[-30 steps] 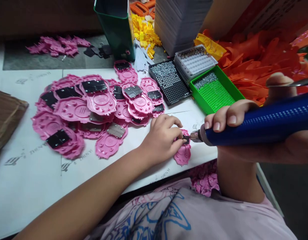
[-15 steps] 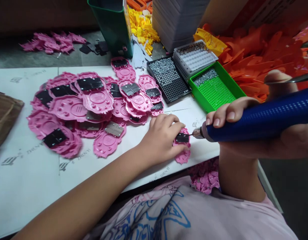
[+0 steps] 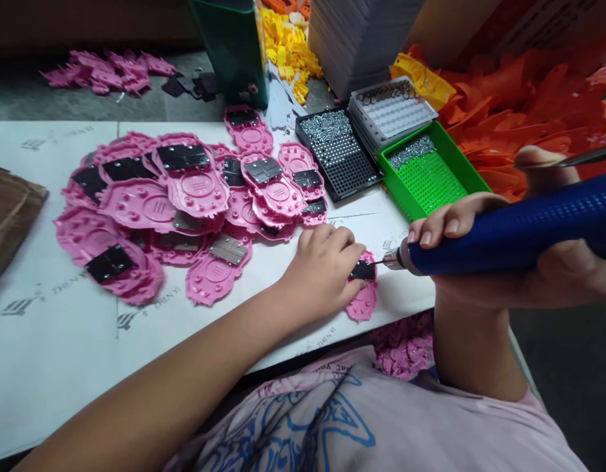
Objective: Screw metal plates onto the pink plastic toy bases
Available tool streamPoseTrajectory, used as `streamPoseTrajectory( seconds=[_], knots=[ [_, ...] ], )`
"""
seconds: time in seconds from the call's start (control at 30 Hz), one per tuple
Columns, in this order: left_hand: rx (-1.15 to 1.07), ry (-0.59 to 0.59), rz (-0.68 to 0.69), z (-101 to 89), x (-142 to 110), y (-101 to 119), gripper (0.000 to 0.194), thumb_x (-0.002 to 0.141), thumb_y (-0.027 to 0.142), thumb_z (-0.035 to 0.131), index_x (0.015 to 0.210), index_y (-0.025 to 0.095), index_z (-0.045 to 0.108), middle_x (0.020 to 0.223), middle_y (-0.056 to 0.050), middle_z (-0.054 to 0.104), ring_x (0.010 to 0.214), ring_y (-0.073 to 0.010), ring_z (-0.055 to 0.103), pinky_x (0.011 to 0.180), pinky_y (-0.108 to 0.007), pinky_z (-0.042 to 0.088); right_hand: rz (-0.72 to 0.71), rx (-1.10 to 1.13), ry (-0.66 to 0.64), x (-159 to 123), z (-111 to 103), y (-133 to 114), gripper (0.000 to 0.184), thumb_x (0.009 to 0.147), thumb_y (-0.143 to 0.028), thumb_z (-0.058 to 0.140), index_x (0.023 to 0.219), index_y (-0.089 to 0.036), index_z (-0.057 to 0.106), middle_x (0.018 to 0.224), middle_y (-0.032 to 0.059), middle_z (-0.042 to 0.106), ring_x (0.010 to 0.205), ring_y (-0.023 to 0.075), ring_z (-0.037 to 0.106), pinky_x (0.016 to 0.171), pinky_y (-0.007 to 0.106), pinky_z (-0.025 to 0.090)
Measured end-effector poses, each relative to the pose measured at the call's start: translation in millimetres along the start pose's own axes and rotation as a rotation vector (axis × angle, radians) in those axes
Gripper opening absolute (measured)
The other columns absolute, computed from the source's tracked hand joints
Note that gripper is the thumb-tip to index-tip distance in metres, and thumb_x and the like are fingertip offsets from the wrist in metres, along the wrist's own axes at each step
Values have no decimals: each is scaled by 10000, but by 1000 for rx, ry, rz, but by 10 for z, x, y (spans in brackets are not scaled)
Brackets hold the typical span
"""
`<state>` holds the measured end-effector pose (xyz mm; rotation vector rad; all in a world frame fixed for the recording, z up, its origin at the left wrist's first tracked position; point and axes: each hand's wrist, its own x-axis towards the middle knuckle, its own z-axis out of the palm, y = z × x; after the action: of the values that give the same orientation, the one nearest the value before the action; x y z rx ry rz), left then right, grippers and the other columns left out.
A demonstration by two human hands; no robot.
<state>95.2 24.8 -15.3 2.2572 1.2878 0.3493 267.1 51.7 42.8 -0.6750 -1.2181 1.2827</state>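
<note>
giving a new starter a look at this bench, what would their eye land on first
Most likely the big blue power tool in the right grip, its thin bit pointing at the black piece on a pink plate that the left grip touches. Next, perhaps, the heap of pink plates left of centre, and the bright green tray beyond the right grip.

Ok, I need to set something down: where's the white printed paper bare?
Widest bare paper: between the brown cardboard piece, heaped pink plastic plates and left forearm. Narrower: between left hand and black perforated plastic tray. Crowded: where those plates overlap.
</note>
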Motion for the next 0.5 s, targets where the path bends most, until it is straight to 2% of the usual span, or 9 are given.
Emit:
streamPoseTrajectory(
  seconds=[0.1,0.2,0.3,0.4,0.5],
  knots=[
    [-3,-41,32,-16,-2,-22,574,749,556,634,1176,177,573,1154,-109,538,1071,-307,415,894,-446,298,9,-45,6,-17,45,-11,460,654,-420,697,1071,-240,621,634,40,591,543,235,571,572,442,494],
    [7,-84,77,-27,-11,-36,824,613,701,659,1238,184,510,1199,-120,510,1097,-325,401,910,-464,273,-30,-69,-7,-22,82,1,339,657,-420,695,951,-258,653,609,34,581,516,218,559,538,406,485],
    [44,-104,65,-21,-24,-14,858,588,670,688,1260,183,470,1240,-133,490,1126,-336,386,921,-469,246,-48,-93,-54,-21,101,15,205,677,-419,675,811,-266,650,613,32,584,515,210,559,523,390,480],
    [60,-123,37,-15,-27,30,857,579,644,709,1249,168,467,1249,-141,488,1128,-338,386,915,-467,246,-42,-94,-59,-32,123,10,208,680,-429,670,808,-265,647,614,21,574,520,208,556,521,385,477],
    [59,-127,19,-17,-21,60,855,567,639,727,1226,155,476,1257,-146,484,1130,-340,384,908,-465,253,106,-145,-35,-53,141,0,297,636,-486,734,751,-230,639,622,25,556,563,218,562,564,404,485]
  ],
)
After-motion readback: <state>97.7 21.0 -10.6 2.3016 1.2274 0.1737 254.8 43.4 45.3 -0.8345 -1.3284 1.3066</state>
